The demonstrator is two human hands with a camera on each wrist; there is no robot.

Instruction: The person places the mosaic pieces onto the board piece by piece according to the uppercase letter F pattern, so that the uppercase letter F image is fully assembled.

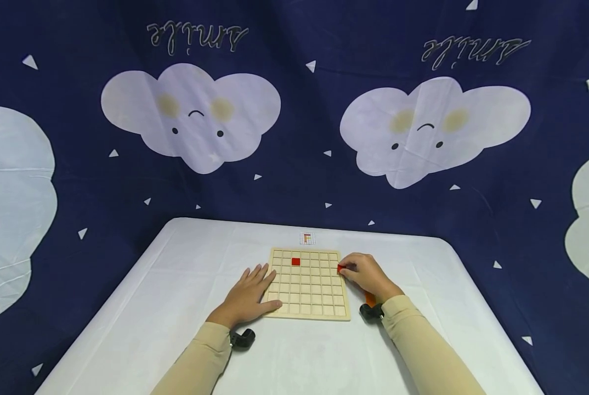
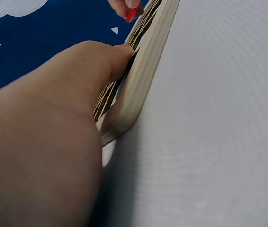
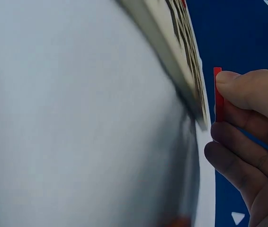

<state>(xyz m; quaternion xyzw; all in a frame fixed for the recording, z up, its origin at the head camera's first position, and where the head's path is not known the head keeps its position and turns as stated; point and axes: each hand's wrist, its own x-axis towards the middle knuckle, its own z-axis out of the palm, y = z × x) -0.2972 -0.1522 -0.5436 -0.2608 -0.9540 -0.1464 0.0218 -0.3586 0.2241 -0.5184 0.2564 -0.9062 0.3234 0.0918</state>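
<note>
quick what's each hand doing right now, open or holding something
Left hand: open, fingers flat on the left edge of the wooden grid board.
Right hand: pinching a small red tile at the board's right edge.

The only writing I can see is on the dark blue backdrop cloth hanging behind my table — a cursive word printed upside down, once above the left cloud and once above the right cloud. Turned over, it looks like "smile", though I can't be sure of every letter. A small card lies at the far edge of my wooden grid board — it carries a tiny grid with an orange mark, too small to read.
</note>
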